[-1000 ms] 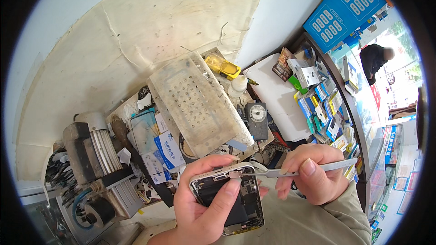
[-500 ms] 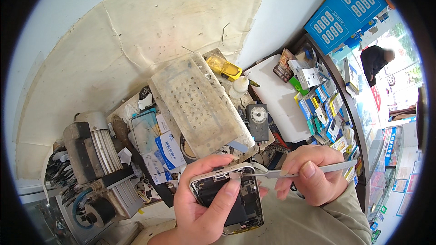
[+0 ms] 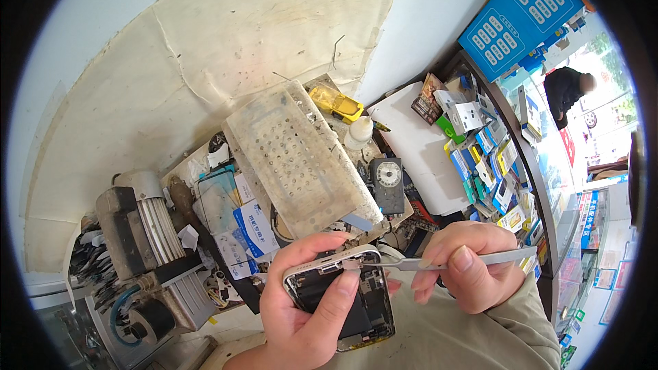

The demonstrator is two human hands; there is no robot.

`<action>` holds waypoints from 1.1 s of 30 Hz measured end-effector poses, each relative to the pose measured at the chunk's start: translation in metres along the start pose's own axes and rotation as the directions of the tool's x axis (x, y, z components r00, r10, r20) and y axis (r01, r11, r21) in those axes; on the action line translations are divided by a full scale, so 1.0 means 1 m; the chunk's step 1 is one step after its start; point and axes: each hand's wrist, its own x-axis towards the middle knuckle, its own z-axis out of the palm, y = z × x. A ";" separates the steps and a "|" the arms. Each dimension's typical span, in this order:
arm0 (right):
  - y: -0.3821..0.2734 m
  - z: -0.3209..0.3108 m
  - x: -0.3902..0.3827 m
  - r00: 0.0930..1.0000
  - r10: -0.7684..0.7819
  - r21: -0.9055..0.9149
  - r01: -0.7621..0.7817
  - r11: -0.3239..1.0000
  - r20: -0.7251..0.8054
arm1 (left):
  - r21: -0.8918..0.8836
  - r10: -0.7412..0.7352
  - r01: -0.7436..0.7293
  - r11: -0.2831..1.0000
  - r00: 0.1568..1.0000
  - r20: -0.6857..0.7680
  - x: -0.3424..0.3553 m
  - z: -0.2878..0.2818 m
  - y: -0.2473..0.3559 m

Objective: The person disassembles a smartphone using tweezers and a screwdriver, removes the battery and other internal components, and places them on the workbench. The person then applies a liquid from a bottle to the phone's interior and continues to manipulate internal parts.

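Note:
An opened smartphone (image 3: 362,305) lies in my left hand (image 3: 307,305), its screen off and its dark inner parts facing up. The left fingers wrap behind its frame, and the thumb presses down inside near the top end. Between the thumb and fingers of my right hand (image 3: 473,264) is a pair of grey metal tweezers (image 3: 507,255). Their tip end reaches to the phone's upper right corner, close to my left thumb. Whether the tips grip any small part is too fine to see.
A stained, perforated metal box (image 3: 295,164) stands on the cluttered bench ahead, with a white bottle (image 3: 358,133), a yellow tool (image 3: 336,103) and a black dial box (image 3: 388,185) beside it. A motor pump (image 3: 154,233) is at left. Small packages (image 3: 490,164) crowd the right. A person (image 3: 565,92) is outside.
My left hand and the phone have shifted very slightly to the left. The tweezers and my right hand hold nearly the same place.

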 end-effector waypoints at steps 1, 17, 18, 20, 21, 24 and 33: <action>0.000 -0.001 0.000 0.999 0.014 0.012 -0.014 1.000 0.036 | -0.002 0.004 -0.004 1.000 1.000 -0.012 0.000 0.000 -0.001; 0.004 -0.011 0.001 0.990 -0.031 0.078 0.021 0.997 0.137 | 0.001 0.008 -0.008 1.000 0.999 -0.039 0.001 0.003 0.001; 0.004 -0.011 0.001 0.992 -0.019 0.109 0.005 0.994 0.125 | 0.005 0.013 -0.013 1.000 1.000 -0.026 0.001 0.003 0.000; 0.004 -0.011 0.002 0.994 -0.008 0.150 -0.009 0.989 0.109 | 0.039 0.049 -0.048 0.998 0.999 -0.021 0.001 0.002 0.000; 0.004 -0.012 0.003 0.994 -0.010 0.160 -0.007 0.987 0.106 | 0.056 0.068 -0.067 0.996 0.998 -0.018 0.001 0.003 0.000; 0.004 -0.013 0.004 0.997 -0.001 0.209 -0.017 0.978 0.083 | 0.046 0.032 -0.034 0.998 0.999 0.036 0.001 0.001 0.002; 0.000 -0.014 0.005 0.994 0.060 0.226 -0.080 0.971 0.092 | 0.049 0.066 -0.067 0.997 0.997 0.031 0.001 0.002 0.001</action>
